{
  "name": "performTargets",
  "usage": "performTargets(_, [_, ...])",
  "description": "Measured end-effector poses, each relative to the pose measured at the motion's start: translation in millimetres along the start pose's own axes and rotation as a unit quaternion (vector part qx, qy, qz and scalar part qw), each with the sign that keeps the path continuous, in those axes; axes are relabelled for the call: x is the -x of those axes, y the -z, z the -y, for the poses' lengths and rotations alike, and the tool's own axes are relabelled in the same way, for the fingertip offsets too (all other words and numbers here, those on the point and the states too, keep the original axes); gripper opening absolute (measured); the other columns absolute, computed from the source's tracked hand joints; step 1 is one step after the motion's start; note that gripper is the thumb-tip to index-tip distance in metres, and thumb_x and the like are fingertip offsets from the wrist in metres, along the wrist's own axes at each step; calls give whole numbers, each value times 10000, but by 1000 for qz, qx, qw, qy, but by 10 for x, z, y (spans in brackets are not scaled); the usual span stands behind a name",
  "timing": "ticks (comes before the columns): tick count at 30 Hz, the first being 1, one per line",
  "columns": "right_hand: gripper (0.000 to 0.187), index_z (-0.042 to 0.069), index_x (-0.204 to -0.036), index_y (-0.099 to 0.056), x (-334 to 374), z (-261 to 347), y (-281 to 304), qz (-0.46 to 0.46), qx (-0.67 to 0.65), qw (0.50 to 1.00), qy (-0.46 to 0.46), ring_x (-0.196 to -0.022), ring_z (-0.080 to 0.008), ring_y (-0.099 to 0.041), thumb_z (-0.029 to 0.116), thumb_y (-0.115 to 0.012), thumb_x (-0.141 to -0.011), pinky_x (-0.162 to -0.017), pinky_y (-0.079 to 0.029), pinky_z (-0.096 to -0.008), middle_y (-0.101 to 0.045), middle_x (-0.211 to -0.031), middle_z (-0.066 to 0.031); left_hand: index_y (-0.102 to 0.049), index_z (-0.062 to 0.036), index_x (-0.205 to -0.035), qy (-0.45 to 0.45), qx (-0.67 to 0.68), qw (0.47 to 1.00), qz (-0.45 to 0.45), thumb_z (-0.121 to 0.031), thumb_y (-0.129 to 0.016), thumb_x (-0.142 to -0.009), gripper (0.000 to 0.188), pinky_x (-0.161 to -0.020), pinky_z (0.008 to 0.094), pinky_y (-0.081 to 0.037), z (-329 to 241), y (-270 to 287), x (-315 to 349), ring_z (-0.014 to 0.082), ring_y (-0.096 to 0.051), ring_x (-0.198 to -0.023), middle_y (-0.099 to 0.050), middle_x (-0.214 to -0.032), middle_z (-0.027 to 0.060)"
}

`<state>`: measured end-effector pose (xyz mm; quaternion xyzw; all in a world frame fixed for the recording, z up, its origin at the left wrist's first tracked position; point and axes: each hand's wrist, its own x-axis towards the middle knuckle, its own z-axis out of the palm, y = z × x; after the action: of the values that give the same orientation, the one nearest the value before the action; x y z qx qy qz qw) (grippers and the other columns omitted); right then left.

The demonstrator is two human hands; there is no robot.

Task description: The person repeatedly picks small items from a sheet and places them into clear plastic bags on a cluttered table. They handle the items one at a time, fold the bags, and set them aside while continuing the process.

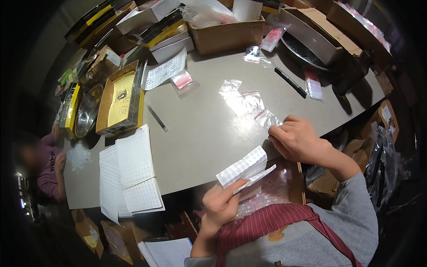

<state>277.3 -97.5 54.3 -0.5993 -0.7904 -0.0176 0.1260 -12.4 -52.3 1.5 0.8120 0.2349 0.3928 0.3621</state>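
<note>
My left hand [221,203], at the front of the table, grips a folded sheet of round white stickers [243,165]; the sheet is bent over and its rows of dots face up. My right hand [293,139] is at the table's front right edge with its fingers curled together. Its fingertips meet the near end of a small clear zip bag [267,118]; what they pinch, if anything, is hidden. Further back, more small zip bags [252,101] lie in an overlapping row.
Sticker sheets [135,158] are stacked at the left, near a pen [156,118] and a yellow-lined box [120,95]. A black marker [290,82] and a round dark pan [307,51] are at the back right. Cardboard boxes [227,38] line the back. Another person [50,164] sits at far left.
</note>
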Motion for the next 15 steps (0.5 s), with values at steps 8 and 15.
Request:
performTargets(8, [150,58,-968,-638,-3,-321,-57,-152,9,988,-1,-785,-295,-669,60,-686,-826,-838,-534,-389,-659,-810,-97,-819,-76,-1056,8,32,999,-31,65,-706,-707,393,-555,309,-470,4,-35,34,229,-597,-567,-708,-753,143])
performTargets(15, [217,53,-939,-644,128,-405,-267,-162,60,984,49,-907,-281,-665,64,-705,-731,-902,-538,-391,-666,-933,-81,-801,8,-1021,66,6,998,16,68,-699,-753,293,-665,279,-524,-43,48,135,203,-701,-713,-755,-861,162])
